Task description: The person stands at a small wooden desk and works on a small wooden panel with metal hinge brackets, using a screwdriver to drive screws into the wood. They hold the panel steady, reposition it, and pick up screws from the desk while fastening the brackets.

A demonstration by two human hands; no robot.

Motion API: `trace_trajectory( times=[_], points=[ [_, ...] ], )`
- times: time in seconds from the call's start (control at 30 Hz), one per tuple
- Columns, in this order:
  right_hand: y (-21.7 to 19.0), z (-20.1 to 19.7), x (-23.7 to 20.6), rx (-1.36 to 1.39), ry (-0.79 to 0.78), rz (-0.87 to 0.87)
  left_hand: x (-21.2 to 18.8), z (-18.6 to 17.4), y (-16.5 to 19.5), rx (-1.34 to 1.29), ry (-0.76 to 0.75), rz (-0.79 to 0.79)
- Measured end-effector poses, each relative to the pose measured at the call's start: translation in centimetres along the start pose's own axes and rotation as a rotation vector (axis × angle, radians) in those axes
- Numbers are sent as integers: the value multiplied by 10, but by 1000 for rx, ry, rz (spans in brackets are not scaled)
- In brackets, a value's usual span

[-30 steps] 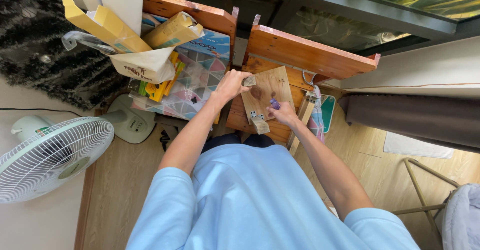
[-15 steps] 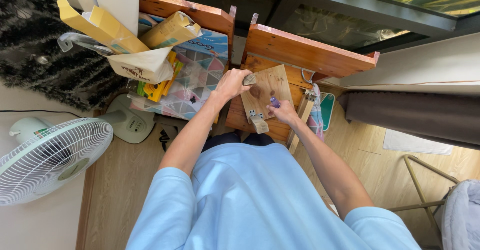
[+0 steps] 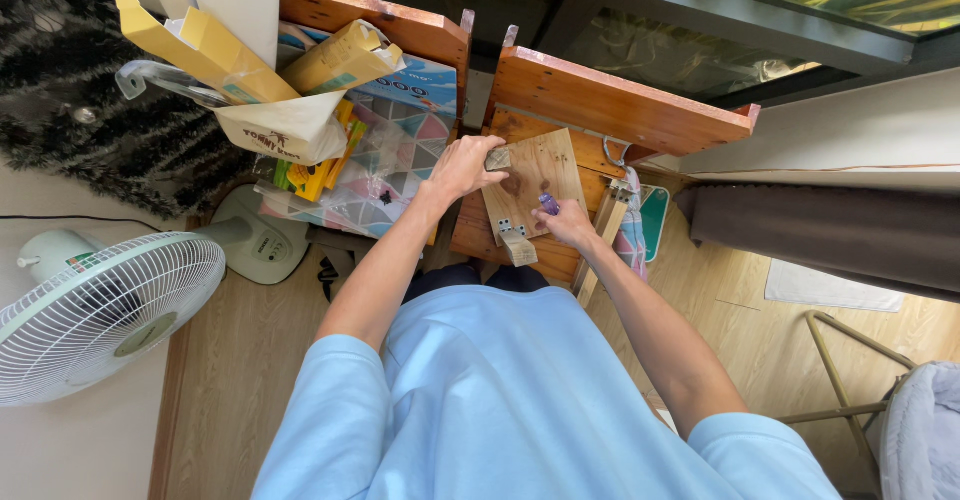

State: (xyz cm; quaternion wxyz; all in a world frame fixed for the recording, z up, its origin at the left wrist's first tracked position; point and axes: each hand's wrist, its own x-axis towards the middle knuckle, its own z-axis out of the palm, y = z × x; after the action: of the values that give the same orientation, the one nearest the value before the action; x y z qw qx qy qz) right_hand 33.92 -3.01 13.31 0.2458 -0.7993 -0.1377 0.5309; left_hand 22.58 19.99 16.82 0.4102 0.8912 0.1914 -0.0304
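A light plywood panel [image 3: 540, 165] with small wooden blocks and metal brackets lies on a low orange-brown wooden bench [image 3: 600, 110]. My left hand [image 3: 465, 165] grips the panel's left edge beside a small wooden block [image 3: 497, 159]. My right hand [image 3: 565, 222] rests on the panel's lower right part and is closed around a small purple-handled tool [image 3: 549, 203]. Another wooden block [image 3: 518, 250] with a bracket juts from the panel's near edge.
A white standing fan [image 3: 95, 310] is at the left on the wood floor. A bag with yellow boxes [image 3: 270, 100] and a patterned package [image 3: 400, 140] sit left of the bench. A grey curtain [image 3: 830, 230] and a metal stool frame [image 3: 850, 380] are at the right.
Both hands stay on the panel. My right hand has shifted slightly on it; the rest is unchanged.
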Motion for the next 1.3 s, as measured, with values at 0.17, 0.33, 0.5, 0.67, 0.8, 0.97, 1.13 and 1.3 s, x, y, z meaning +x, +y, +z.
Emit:
trace_trajectory(
  times=[0.17,0.33,0.5,0.67,0.8,0.97,1.13,1.3],
  points=[
    [-1,-1,-2,-37,10,-10,-6,-7,8,-38,29,16],
    [0,0,0,-77,24,-78,-19,-5,8,-39,249,94],
    [-7,-4,0,-49,129,-192,-40,14,-12,-340,594,-172],
    [-28,-11,-2,-116,167,-44,-70,38,-57,-384,693,-591],
    [-28,-8,-3,-250,504,-440,-109,61,-91,-307,549,-715],
    [-26,-1,8,236,376,-192,-138,75,-121,-276,509,-930],
    [-25,7,7,305,354,-208,-149,68,-151,-228,522,-1097],
    [-25,16,6,278,349,-187,-138,58,-183,-162,519,-1149]
  ],
)
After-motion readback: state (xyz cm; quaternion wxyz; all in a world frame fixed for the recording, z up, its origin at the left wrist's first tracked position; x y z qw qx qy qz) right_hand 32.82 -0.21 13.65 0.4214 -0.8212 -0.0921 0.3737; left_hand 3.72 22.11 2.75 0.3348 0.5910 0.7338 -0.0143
